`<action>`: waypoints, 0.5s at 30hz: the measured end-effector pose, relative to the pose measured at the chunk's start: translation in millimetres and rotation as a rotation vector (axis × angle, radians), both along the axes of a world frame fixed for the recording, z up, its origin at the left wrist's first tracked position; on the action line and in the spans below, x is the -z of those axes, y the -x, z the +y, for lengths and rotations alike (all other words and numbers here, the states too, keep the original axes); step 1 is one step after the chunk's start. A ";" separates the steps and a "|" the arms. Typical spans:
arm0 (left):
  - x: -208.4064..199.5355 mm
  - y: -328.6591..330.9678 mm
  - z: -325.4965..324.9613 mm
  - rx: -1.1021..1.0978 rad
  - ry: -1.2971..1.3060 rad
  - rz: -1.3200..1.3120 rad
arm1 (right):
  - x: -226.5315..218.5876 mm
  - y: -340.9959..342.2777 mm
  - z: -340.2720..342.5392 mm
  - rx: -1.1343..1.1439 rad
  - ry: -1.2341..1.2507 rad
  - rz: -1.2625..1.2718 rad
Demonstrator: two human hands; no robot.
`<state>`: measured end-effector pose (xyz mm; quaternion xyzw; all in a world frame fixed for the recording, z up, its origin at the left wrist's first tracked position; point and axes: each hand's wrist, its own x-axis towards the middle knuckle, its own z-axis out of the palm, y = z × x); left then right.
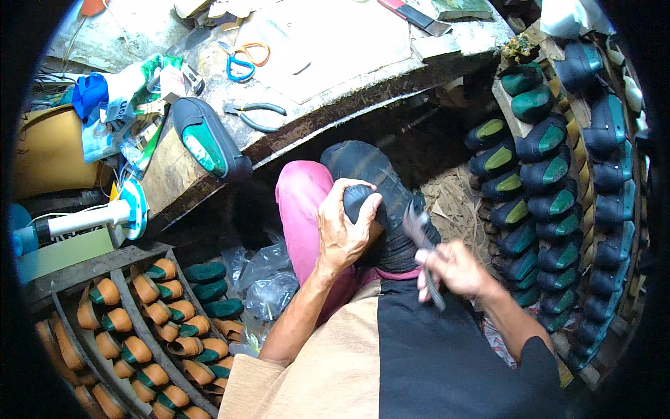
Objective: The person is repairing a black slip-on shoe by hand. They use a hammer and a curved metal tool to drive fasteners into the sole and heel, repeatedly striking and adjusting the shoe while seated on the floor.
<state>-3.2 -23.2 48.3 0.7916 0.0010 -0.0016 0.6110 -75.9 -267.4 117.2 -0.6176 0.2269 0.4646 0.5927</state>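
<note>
At mid-frame, the left hand [340,234] grips a dark rounded shoe piece [356,198] between thumb and fingers, while the right hand [457,269], to its right, grasps a blurred metal tool [417,229]. The piece is judged light, firm and smooth, best held around both sides. Tan shoes [137,350] fill the lower left; black shoes [541,174] line the right.

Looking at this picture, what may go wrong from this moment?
The blurred metal tool in the right hand is close to the left hand, which grips the dark rounded piece; a slip might hurt that hand. The dark shoe with a green patch lies by the edge of the workbench; a bump might drop it. The pliers lie near that edge too and might fall.
</note>
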 end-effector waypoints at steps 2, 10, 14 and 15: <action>0.2 3.7 -0.2 0.028 -0.018 -0.047 | -6.4 -31.8 -12.4 0.030 0.037 -0.169; 4.4 -7.1 2.1 0.034 -0.113 -0.027 | -10.3 -162.2 3.9 -0.677 0.353 -0.930; 17.9 -35.7 14.3 -0.079 -0.074 0.121 | 4.3 -284.4 27.1 -0.270 0.590 -1.364; 20.7 -39.1 18.0 -0.110 -0.055 0.118 | 16.8 -314.8 40.0 -0.179 0.609 -1.502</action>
